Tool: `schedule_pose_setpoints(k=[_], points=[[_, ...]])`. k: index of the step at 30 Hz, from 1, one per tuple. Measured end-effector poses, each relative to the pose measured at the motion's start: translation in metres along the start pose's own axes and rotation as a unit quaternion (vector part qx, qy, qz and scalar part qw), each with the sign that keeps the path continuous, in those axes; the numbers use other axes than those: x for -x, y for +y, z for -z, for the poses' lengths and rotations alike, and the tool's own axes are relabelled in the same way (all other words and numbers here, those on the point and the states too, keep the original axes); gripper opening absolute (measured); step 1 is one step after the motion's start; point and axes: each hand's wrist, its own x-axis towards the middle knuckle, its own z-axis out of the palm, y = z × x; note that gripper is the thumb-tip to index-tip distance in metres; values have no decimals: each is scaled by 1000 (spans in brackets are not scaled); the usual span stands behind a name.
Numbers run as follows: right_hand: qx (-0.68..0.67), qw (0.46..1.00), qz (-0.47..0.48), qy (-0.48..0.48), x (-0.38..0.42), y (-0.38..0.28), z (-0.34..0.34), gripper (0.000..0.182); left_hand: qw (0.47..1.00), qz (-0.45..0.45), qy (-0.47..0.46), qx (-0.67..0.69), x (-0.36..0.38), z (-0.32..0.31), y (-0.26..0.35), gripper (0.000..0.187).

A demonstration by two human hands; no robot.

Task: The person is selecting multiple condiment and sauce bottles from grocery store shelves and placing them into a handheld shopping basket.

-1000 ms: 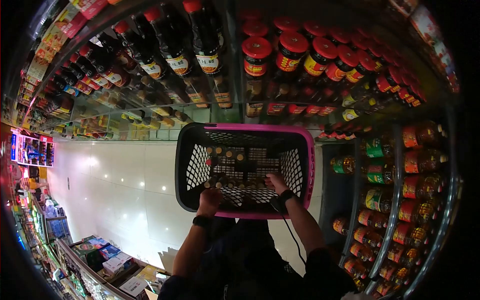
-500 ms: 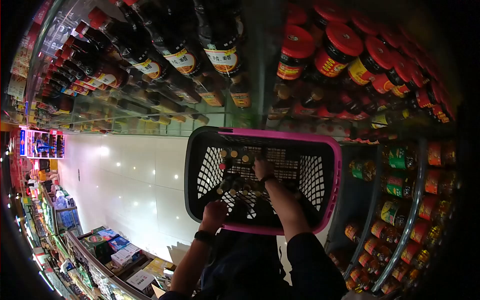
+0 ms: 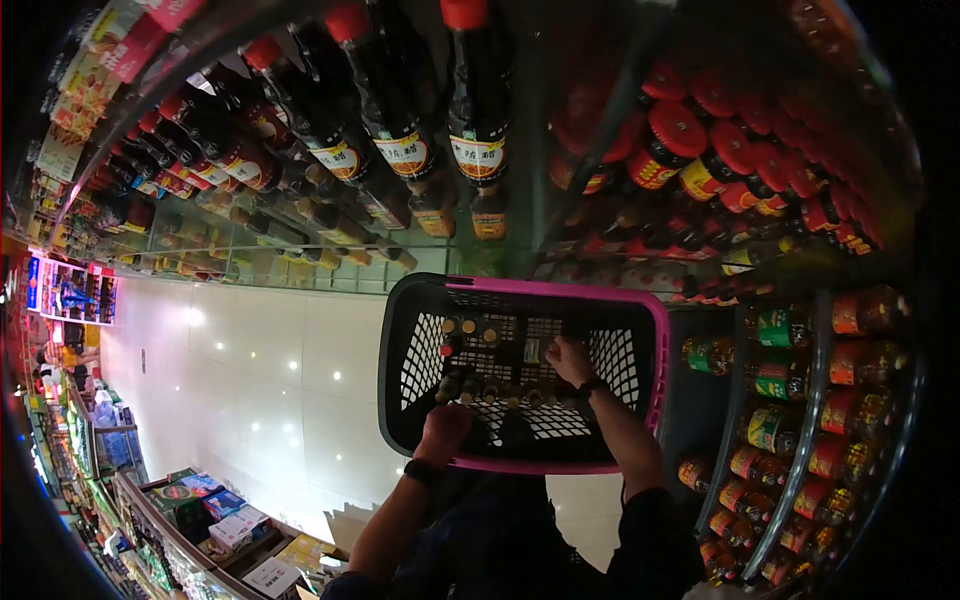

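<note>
A black shopping basket (image 3: 663, 380) with a pink rim stands below me, its sides a lattice of holes. Small bottles (image 3: 468, 327) with pale caps, and one red cap, stand in its far left part. More bottles (image 3: 490, 388) form a row across the middle. My right hand (image 3: 570, 360) is inside the basket, fingers curled, beside a small item with a pale label (image 3: 532, 350); its grip is hidden from above. My left hand (image 3: 445, 430) is closed at the near left rim, close to the row of bottles, its fingertips out of sight.
Dark vinegar bottles (image 3: 478, 150) and red-lidded jars (image 3: 677, 130) fill the shelves ahead. Oil bottles (image 3: 780, 375) stand on tiers to the right, behind metal rails (image 3: 808, 400). Boxed goods (image 3: 235, 525) lie in a low bin at left, beside the pale tiled floor (image 3: 250, 380).
My right hand has moved right inside the basket, uncovering the pale-labelled item. My left hand has shifted slightly right. The view has tilted, so the shelves sit lower.
</note>
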Motion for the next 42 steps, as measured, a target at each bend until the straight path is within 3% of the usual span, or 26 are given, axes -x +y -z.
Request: schedule_pose_setpoints(k=[1, 2, 3, 4, 5, 6, 8, 10, 12, 13, 14, 15, 18, 19, 20, 22, 23, 26, 27, 29, 30, 33, 36, 38, 40, 42], points=[[-2, 1000, 6, -21, 5, -2, 17, 24, 944, -136, -24, -301, -4, -2, 3, 11], [-5, 999, 12, -42, 12, -5, 34, 22, 781, -259, -40, -567, -6, -5, 6, 12], [-98, 994, 1, -39, 22, -11, 53, 22, 751, -339, -20, -567, -13, -8, -3, 12], [-91, 995, 3, -32, 29, -21, 75, 22, 750, -348, -18, -563, -11, -16, 5, 12], [-170, 984, -11, -44, 36, -33, 95, 24, 900, -226, -10, -372, -10, -24, 13, 13], [-247, 967, -25, -56, 42, -39, 110, 26, 984, -87, -5, -153, -6, -31, 27, 14], [-335, 941, 40, -33, 52, -49, 138, 22, 970, -71, -9, -231, 4, -41, 57, 10], [-314, 949, 30, -25, 64, -108, 195, 13, 869, -267, 20, -415, -4, -46, 30, 15], [-304, 952, -10, -13, 72, -124, 218, 7, 826, -319, 22, -464, -31, -50, -40, 19], [-348, 938, -3, 11, 76, -133, 228, 7, 952, -198, -16, -233, -43, -54, -72, 26], [-390, 920, 5, 34, 78, -141, 236, 7, 996, -61, -56, 16, -53, -59, -94, 36], [-368, 928, 4, 47, 79, -147, 243, 8, 956, 85, -94, 264, -57, -64, -102, 49], [-485, 872, -13, 55, 81, -142, 240, 8, 765, 299, -234, 520, 16, -78, 107, 60], [-512, 856, -27, 67, 81, -138, 232, 7, 755, 348, -203, 517, 31, -82, 144, 54], [-510, 857, -22, 68, 82, -140, 227, 7, 757, 343, -206, 517, 32, -85, 143, 54], [-587, 796, -86, 120, 83, -146, 215, 11, 810, 279, -178, 483, 28, -91, 129, 47], [-584, 802, -77, 100, 80, -131, 203, 11, 822, 284, -98, 484, 24, -96, 122, 38], [-654, 743, -121, 73, 81, -144, 187, 13, 859, 239, -73, 448, 40, -88, 135, 33], [-652, 745, -118, 69, 83, -160, 185, 13, 855, 221, -118, 455, 40, -81, 130, 33], [-795, 585, -153, 52, 86, -187, 175, 17, 863, 201, -82, 456, 47, -80, 134, 33], [-827, 545, -127, 49, 85, -179, 160, 22, 871, 186, -48, 453, 49, -80, 136, 33], [-837, 530, -109, 76, 78, -176, 131, 22, 880, 159, -12, 448, 53, -71, 132, 30], [-808, 556, -189, -43, 79, -164, 112, 25, 878, 169, 26, 448, 34, -62, 103, 27], [-808, 551, -207, -24, 89, -176, 100, 28, 886, 158, 128, 417, 51, -66, 114, 28], [-805, 539, -247, -39, 93, -173, 85, 29, 951, -194, 116, 212, 73, -71, 92, 31], [-802, 544, -244, -35, 96, -161, 67, 28, 870, 109, 132, 462, 67, -65, 90, 36]])
